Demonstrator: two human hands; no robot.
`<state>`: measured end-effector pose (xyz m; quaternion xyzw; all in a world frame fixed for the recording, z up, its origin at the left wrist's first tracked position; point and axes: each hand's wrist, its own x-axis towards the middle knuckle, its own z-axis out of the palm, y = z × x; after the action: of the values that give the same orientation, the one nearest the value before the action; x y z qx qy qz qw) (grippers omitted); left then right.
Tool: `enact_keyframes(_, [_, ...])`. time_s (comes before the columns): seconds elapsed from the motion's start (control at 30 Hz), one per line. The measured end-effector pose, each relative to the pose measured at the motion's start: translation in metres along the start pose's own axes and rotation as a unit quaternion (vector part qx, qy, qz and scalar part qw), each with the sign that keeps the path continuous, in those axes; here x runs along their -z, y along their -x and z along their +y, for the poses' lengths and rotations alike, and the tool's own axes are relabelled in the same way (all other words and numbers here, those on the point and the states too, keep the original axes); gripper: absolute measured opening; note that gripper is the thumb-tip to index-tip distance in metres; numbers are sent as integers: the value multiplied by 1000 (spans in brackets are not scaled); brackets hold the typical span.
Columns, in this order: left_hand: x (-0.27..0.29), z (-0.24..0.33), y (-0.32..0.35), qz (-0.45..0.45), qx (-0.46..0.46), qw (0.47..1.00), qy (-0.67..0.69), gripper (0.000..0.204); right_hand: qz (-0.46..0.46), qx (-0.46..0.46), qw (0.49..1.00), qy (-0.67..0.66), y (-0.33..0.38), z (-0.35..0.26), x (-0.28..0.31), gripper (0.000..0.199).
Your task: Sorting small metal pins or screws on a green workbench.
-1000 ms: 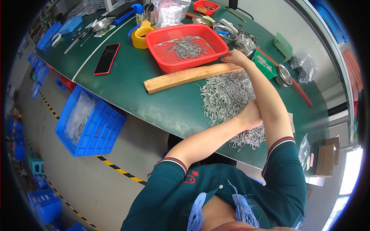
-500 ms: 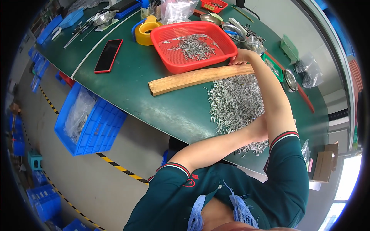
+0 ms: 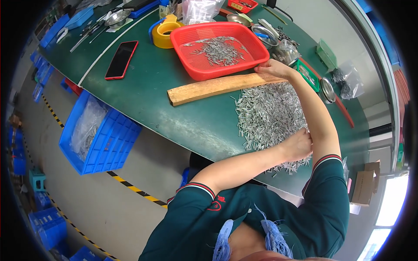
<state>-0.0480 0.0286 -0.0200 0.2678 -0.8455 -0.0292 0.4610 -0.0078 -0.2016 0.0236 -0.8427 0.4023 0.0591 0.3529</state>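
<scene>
A broad pile of short metal pins (image 3: 267, 113) lies on the green table. My left hand (image 3: 299, 144) rests at the near right part of the pile, its fingers curled and mostly turned away, so what they hold is hidden. My right hand (image 3: 275, 69) is stretched out to the far side, thumb and fingers pinched together by the near right corner of a red plastic basket (image 3: 200, 75). Whatever sits in that pinch is too small to make out. More pins lie inside the basket. A wooden bar (image 3: 209, 90) lies between basket and pile, its right end beneath my right hand.
A phone (image 3: 122, 60) and a yellow tape dispenser (image 3: 163, 41) lie left of the basket. To the right are a green tray (image 3: 308, 75), metal bowls (image 3: 327, 90) and a reddish strip (image 3: 345, 114). A blue crate (image 3: 115, 143) stands below the table's left edge.
My right hand has come slightly nearer, with its forearm swung to the right. My left hand now shows beside that forearm, where it was mostly hidden before.
</scene>
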Motion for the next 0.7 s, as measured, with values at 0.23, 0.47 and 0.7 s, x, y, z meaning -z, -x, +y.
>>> enact_keyframes(0.23, [2, -6, 1, 31, 10, 999, 18, 11, 61, 42, 996, 49, 5, -6, -14, 39])
enact_keyframes(0.47, [3, -4, 1, 3, 13, 1000, 20, 10, 87, -24, 986, 140, 7, 4, -5, 45])
enact_keyframes(0.7, [1, -5, 2, 30, 16, 999, 15, 8, 92, -28, 988, 123, 0, 5, -2, 41])
